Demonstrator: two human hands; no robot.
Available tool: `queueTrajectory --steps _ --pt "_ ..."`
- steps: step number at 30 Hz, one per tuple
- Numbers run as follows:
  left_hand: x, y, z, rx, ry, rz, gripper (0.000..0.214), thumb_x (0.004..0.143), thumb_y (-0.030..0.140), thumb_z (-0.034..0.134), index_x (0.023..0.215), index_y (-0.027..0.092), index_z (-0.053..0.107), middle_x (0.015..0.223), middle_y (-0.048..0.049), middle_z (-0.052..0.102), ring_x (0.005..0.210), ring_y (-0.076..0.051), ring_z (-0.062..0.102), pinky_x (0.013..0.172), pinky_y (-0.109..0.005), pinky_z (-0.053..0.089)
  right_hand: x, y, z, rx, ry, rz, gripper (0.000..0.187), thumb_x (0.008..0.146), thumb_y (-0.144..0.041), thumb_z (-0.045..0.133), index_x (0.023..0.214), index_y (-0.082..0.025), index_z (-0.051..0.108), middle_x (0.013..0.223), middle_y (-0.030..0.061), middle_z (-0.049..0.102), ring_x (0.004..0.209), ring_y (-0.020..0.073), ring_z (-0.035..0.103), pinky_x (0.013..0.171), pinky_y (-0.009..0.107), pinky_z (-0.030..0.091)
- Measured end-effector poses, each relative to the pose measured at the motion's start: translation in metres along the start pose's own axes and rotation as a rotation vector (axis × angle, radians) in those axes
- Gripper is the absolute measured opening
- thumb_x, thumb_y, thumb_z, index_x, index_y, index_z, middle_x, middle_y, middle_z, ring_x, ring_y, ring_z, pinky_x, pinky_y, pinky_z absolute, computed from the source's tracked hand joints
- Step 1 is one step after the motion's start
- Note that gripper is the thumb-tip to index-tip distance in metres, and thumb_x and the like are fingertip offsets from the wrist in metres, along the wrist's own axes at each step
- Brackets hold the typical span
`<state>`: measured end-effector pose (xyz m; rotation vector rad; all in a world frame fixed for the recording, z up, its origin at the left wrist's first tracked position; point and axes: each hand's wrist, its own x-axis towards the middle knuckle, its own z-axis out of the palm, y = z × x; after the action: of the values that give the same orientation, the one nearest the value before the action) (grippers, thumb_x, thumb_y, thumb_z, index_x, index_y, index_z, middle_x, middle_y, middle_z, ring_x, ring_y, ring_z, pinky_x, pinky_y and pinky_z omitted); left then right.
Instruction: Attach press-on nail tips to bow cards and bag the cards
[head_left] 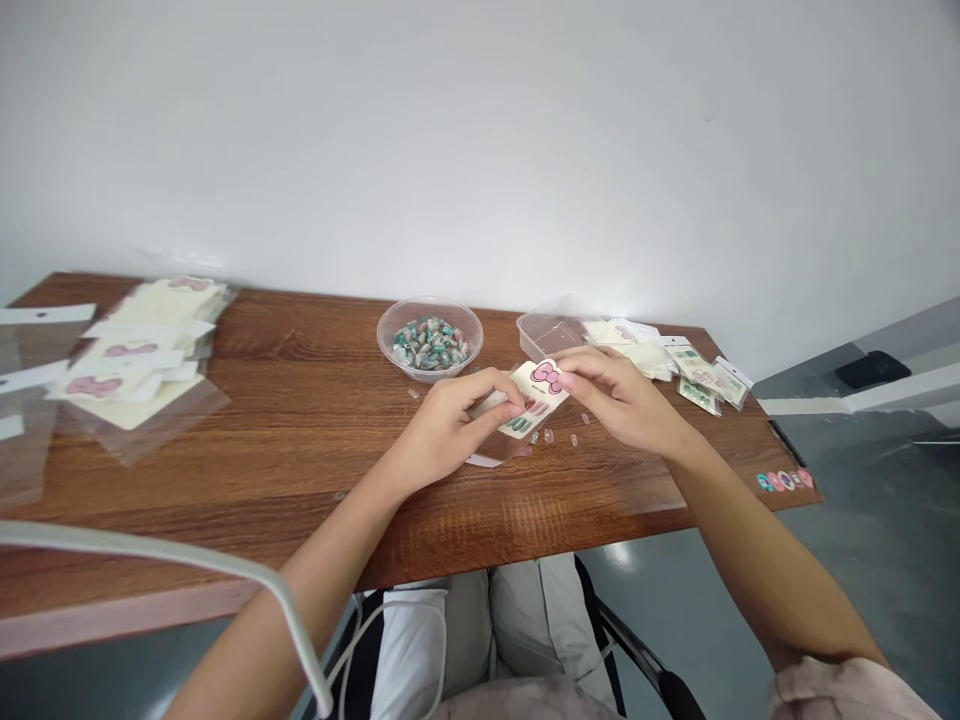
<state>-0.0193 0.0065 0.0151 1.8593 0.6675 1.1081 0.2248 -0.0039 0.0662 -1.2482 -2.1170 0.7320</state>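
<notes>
A small cream card [541,388] with a pink bow print and a few green press-on nails stuck to it sits over the middle of the wooden table [315,450]. My left hand [456,420] pinches its left side, fingers closed on it. My right hand [616,392] grips the card's upper right corner, fingers curled. A clear sleeve edge shows under the card. A few tiny clear nails [561,438] lie loose on the table just below the card.
A clear bowl [429,338] of green and pink nails stands behind my hands. A clear tub [552,330] and a pile of finished packets [697,378] lie at right. Stacked cards and sleeves [135,360] lie at left. Stickers [784,480] mark the right corner.
</notes>
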Motion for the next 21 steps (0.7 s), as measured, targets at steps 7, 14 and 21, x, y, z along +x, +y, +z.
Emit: queueTrajectory --steps 7,14,21 --pt "-0.001 -0.001 0.002 -0.035 -0.047 -0.025 0.009 0.099 0.028 0.065 0.096 0.021 0.069 0.105 -0.0047 0.078 0.1 -0.02 0.071 0.089 -0.03 0.05 0.003 -0.007 0.008 -0.148 -0.119 -0.03 0.021 0.103 -0.033 0.059 0.091 -0.031 0.076 0.111 0.0022 0.079 0.135 0.0289 0.061 0.122 0.064 0.021" --pt "-0.003 -0.003 0.002 -0.022 0.005 -0.083 0.014 0.099 0.034 0.066 0.098 0.02 0.07 0.099 -0.0049 0.077 0.093 -0.019 0.071 0.084 -0.029 0.05 0.003 -0.011 0.016 0.048 -0.09 0.066 0.017 0.102 -0.035 0.057 0.093 -0.028 0.07 0.111 0.0029 0.079 0.116 0.0255 0.07 0.113 0.055 0.04" --pt "-0.003 -0.002 0.006 -0.033 0.095 -0.104 0.015 0.099 0.034 0.067 0.097 0.02 0.07 0.096 -0.0037 0.076 0.081 -0.016 0.067 0.073 -0.025 0.049 0.002 -0.011 0.029 0.113 0.07 0.074 0.012 0.099 -0.034 0.062 0.091 -0.028 0.069 0.108 0.0038 0.079 0.129 0.0276 0.065 0.111 0.053 0.043"
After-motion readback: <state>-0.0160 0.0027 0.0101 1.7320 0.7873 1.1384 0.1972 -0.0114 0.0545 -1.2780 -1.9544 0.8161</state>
